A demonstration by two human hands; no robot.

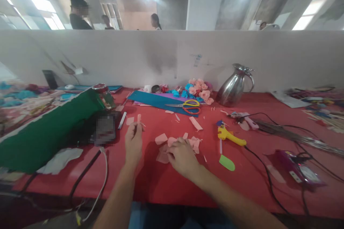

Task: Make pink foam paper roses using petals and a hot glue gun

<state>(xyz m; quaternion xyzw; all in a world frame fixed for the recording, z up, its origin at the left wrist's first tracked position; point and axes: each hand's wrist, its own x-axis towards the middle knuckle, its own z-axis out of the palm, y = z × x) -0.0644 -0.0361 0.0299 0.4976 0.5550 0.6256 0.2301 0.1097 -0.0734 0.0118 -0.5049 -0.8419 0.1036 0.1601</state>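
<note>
My left hand (134, 134) is closed in a pinch on a small rolled piece of pink crepe paper (139, 118), held upright above the table. To the right, my right hand (182, 155) rests low over a loose pile of cut pink crepe paper pieces (195, 144). Its fingers are curled and pressed together on a piece in the pile; the fingertips are partly hidden. A separate pink paper piece (161, 139) lies just beyond that hand, and a pink strip (196, 123) lies farther back.
On the red table (161, 189) lie scissors (185, 105), a yellow glue gun (231, 137) with a cord, and a lime-green piece (227, 163). Behind are paper flowers (200, 89) and a metal jug (233, 86). A green box (53, 128) and a phone (105, 128) stand left.
</note>
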